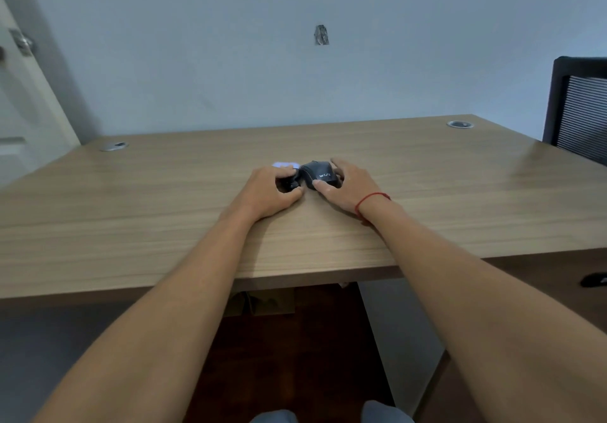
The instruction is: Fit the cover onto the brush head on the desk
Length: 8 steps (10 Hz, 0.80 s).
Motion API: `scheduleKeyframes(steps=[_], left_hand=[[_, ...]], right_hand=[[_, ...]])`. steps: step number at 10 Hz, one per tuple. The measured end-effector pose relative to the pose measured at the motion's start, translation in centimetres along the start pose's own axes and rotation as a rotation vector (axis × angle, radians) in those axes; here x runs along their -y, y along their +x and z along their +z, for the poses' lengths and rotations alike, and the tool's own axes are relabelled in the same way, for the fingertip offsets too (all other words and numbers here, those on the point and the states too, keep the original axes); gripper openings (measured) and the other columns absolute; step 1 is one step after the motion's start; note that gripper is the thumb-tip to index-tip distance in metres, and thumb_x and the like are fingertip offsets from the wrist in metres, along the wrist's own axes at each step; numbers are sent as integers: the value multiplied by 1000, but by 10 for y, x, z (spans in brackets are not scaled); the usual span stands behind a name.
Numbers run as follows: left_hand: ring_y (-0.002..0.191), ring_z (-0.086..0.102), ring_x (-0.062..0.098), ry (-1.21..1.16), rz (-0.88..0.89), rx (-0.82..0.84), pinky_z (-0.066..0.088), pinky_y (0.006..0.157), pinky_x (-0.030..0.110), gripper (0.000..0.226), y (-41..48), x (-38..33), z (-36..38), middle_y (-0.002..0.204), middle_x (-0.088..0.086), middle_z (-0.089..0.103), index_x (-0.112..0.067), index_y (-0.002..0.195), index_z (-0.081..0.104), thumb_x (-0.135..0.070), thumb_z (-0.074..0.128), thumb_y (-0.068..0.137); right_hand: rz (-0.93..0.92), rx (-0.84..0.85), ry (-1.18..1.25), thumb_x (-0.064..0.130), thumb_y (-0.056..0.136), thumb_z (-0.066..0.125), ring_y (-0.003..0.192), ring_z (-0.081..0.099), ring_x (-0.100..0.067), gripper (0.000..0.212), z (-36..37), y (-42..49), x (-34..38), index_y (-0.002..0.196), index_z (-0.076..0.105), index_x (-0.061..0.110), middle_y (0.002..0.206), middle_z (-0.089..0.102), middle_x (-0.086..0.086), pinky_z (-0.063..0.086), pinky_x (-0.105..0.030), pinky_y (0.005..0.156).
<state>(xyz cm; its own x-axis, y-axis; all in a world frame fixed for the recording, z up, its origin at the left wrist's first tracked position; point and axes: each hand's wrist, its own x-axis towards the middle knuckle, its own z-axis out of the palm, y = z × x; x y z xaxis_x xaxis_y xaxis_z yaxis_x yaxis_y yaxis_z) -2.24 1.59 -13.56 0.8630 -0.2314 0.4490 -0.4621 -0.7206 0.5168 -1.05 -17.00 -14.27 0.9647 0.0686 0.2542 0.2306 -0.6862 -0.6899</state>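
A small black brush head (318,173) with white lettering lies on the wooden desk (164,199) near its middle. My right hand (348,186) grips it from the right, thumb on its near side and fingers over the far side. My left hand (269,191) is curled around a small dark piece (290,184) just left of the brush head, touching it. A pale, translucent cover-like piece (284,164) shows beyond my left fingers. How the dark piece and the pale piece join is hidden by my fingers.
Two round cable grommets sit at the desk's far corners, one left (113,146) and one right (460,124). A dark mesh-backed chair (578,110) stands at the right. A wall runs behind the desk, and a door (23,94) is at the left.
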Motion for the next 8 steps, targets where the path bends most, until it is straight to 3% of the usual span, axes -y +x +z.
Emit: scheduleKeyframes(steps=[1, 3, 4, 5, 6, 7, 8], left_hand=[[91, 62, 10, 21, -26, -27, 44, 79, 10, 25, 2, -4, 0, 99, -17, 60, -12, 103, 71, -13, 68, 78], [95, 62, 10, 37, -62, -39, 41, 86, 14, 28, 2, -2, 2, 116, -3, 68, -10, 104, 70, -17, 69, 77], [95, 58, 7, 35, -53, -27, 45, 97, 23, 35, 1, -1, 1, 120, 1, 67, -10, 108, 68, -24, 70, 75], [132, 45, 16, 33, -121, -8, 35, 111, 28, 69, -2, -1, -1, 143, 4, 49, -18, 137, 46, -32, 72, 75], [142, 29, 20, 49, -244, 16, 28, 114, 31, 85, -8, -3, -1, 152, 5, 34, -18, 144, 31, -44, 71, 74], [131, 42, 26, 161, -352, 49, 39, 107, 43, 82, -19, -5, -2, 142, 6, 45, -20, 133, 42, -66, 58, 68], [132, 40, 30, 313, -408, 98, 34, 108, 43, 77, -29, -16, -2, 143, 14, 44, -11, 133, 45, -67, 45, 80]], right_hand=[[-28, -26, -142, 47, 87, 58, 100, 64, -25, 34, 3, 4, 1, 111, 63, 23, 105, 70, 0, 46, -30, 80], [24, -102, -220, 50, 88, 56, 106, 63, -27, 42, 9, 9, 4, 119, 63, 21, 114, 70, -3, 40, -28, 77], [49, -112, -183, 55, 87, 58, 109, 62, -28, 50, 8, 2, 9, 121, 59, 18, 117, 68, -5, 39, -29, 78], [91, -132, -100, 60, 86, 58, 111, 59, -31, 55, 2, -10, 13, 116, 56, 15, 118, 65, -8, 40, -32, 78], [104, -80, -112, 58, 89, 53, 117, 58, -33, 55, -1, -22, 14, 122, 58, 14, 124, 65, -11, 43, -35, 86], [113, -11, -267, 55, 95, 45, 128, 52, -34, 60, -3, -35, 14, 131, 55, 7, 136, 59, -16, 39, -38, 104], [119, 58, -308, 50, 99, 38, 135, 45, -32, 57, -10, -51, 17, 137, 52, 10, 146, 50, -13, 30, -42, 116]])
